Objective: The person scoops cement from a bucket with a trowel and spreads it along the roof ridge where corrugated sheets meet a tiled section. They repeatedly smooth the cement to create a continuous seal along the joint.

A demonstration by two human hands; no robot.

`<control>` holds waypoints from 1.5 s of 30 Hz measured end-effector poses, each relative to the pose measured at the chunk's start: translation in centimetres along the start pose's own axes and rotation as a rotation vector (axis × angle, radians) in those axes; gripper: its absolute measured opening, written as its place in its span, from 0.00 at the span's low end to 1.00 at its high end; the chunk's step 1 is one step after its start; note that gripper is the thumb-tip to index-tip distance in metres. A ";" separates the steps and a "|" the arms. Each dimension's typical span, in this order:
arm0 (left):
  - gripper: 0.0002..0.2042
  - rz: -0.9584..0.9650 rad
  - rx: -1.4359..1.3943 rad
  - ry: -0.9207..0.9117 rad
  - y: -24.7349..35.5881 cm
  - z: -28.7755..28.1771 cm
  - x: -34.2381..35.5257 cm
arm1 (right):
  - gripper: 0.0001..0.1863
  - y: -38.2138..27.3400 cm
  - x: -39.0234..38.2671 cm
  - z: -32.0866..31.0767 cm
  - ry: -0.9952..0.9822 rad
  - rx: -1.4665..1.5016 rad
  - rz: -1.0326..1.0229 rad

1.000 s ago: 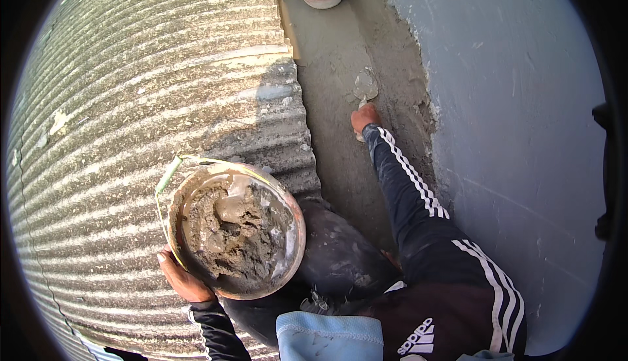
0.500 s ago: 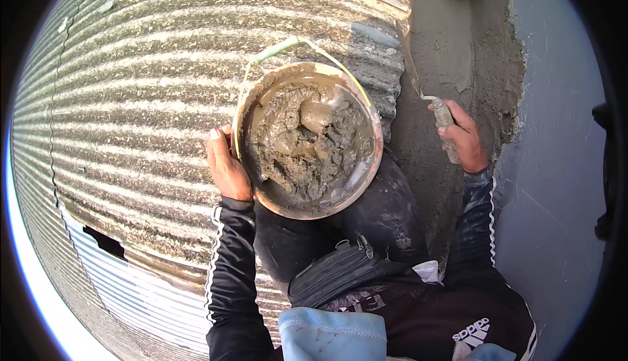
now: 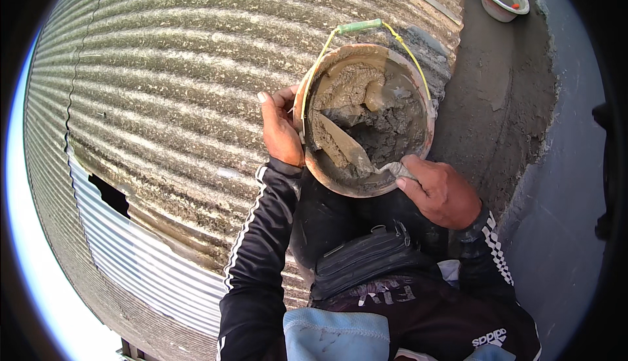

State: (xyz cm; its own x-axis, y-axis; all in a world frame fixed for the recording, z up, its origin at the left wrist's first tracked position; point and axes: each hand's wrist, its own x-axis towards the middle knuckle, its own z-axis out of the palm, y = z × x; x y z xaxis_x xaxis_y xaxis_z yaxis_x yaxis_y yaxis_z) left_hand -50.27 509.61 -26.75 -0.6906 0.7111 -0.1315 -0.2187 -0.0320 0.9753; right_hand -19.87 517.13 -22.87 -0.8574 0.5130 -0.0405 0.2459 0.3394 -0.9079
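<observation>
A round bucket (image 3: 399, 132) with a green-handled wire bail holds wet grey-brown mortar (image 3: 376, 96) over my lap. My left hand (image 3: 280, 128) is closed on the bucket's left side, fingers curled behind its rim. My right hand (image 3: 435, 191), at the lower right of the bucket, grips the trowel's wrapped handle, and the trowel's blade (image 3: 345, 145) lies down in the mortar at the bucket's lower left. A black waist bag (image 3: 360, 259) is at my front.
A weathered corrugated roof (image 3: 183, 86) with a dark gap at lower left covers the left side. On the right runs a rough grey mortar channel (image 3: 490, 119) beside a grey wall (image 3: 562, 178). A small white-rimmed basin (image 3: 498, 9) sits in the channel's far end.
My right hand and trowel have moved from the channel leftward into the bucket. The bucket and my left hand have moved right and up in the view as it shifted.
</observation>
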 end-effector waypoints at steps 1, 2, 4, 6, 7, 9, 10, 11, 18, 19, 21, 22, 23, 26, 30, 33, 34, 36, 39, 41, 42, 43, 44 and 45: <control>0.40 0.004 -0.040 -0.022 0.0 0.0 -0.1 | 0.12 0.0 0.1 0.5 -0.028 0.041 0.038; 0.40 0.009 -0.083 -0.052 0.0 0.0 -0.1 | 0.12 0.0 0.2 1.0 -0.054 0.082 0.076; 0.41 0.027 -0.055 -0.029 0.1 0.0 -0.2 | 0.12 0.1 0.3 1.7 -0.115 0.191 0.161; 0.41 0.032 -0.044 -0.013 0.1 0.0 -0.1 | 0.13 0.4 0.5 2.1 -0.204 0.312 0.247; 0.42 0.054 -0.029 -0.007 0.1 0.0 -0.1 | 0.13 0.7 0.5 2.2 -0.244 0.422 0.340; 0.42 0.101 -0.008 -0.008 -0.1 -0.1 0.1 | 0.13 1.6 0.6 2.0 -0.334 0.599 0.462; 0.42 0.103 -0.001 0.010 -0.2 -0.2 0.2 | 0.13 2.2 0.6 1.7 -0.357 0.669 0.455; 0.41 0.115 0.009 0.010 -0.2 -0.3 0.1 | 0.13 2.8 0.6 1.2 -0.376 0.743 0.429; 0.38 0.256 0.103 0.011 -0.5 -0.1 -0.4 | 0.19 8.4 -3.1 -6.7 -0.199 0.909 0.284; 0.37 0.254 0.101 -0.011 -0.4 0.1 -0.4 | 0.20 9.7 -4.0 -8.3 -0.116 0.849 0.252; 0.36 0.226 0.093 0.001 -0.2 0.2 -0.2 | 0.20 12.7 -5.9 -10.7 0.117 0.801 0.256; 0.36 0.226 0.064 -0.049 -0.2 0.3 -0.2 | 0.18 14.5 -6.6 -11.4 0.230 0.752 0.326; 0.36 0.201 0.028 -0.045 -0.1 0.3 -0.1 | 0.17 16.6 -6.8 -11.8 0.353 0.646 0.429; 0.35 0.226 0.076 -0.076 -0.2 0.3 -0.1 | 0.17 24.3 -5.0 -11.9 0.579 0.277 0.700; 0.34 0.199 0.076 -0.044 -0.1 0.5 -0.2 | 0.21 33.8 -0.6 -11.0 0.584 -0.298 0.897; 0.34 0.194 0.057 -0.064 -0.1 0.6 -0.2 | 0.24 37.5 2.3 -8.6 0.512 0.062 1.017; 0.34 0.170 0.055 -0.039 -0.1 0.6 -0.2 | 0.25 38.0 3.3 -7.7 0.486 0.216 1.031; 0.35 0.157 0.064 -0.028 -0.1 0.5 -0.1 | 0.25 38.0 5.1 -5.0 0.500 0.035 1.004; 0.35 0.149 0.095 -0.014 0.0 0.1 0.1 | 0.24 36.6 5.1 -2.6 0.427 -0.094 1.006; 0.36 0.147 0.070 -0.028 0.0 0.0 0.1 | 0.23 35.6 3.9 -2.6 0.373 -0.104 1.007; 0.36 0.149 0.058 -0.035 0.0 -0.1 0.2 | 0.23 35.3 3.0 -3.0 0.359 -0.091 0.997; 0.36 0.144 0.079 -0.020 -0.1 -0.1 0.2 | 0.23 35.1 2.4 -3.6 0.360 -0.086 0.972; 0.36 0.144 0.084 -0.020 -0.1 -0.1 0.2 | 0.23 35.2 2.0 -4.2 0.406 -0.052 0.990; 0.36 0.149 0.077 -0.033 -0.1 -0.1 0.2 | 0.23 35.4 1.9 -4.9 0.485 -0.036 1.028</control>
State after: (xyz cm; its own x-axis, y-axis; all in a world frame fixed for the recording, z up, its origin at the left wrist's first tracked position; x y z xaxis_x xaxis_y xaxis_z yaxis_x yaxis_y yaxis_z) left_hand -50.40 509.66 -26.91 -0.6883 0.7252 0.0204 -0.0614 -0.0863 0.9944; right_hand -10.62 533.97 -53.01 0.0214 0.8098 -0.5863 0.7514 -0.3999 -0.5249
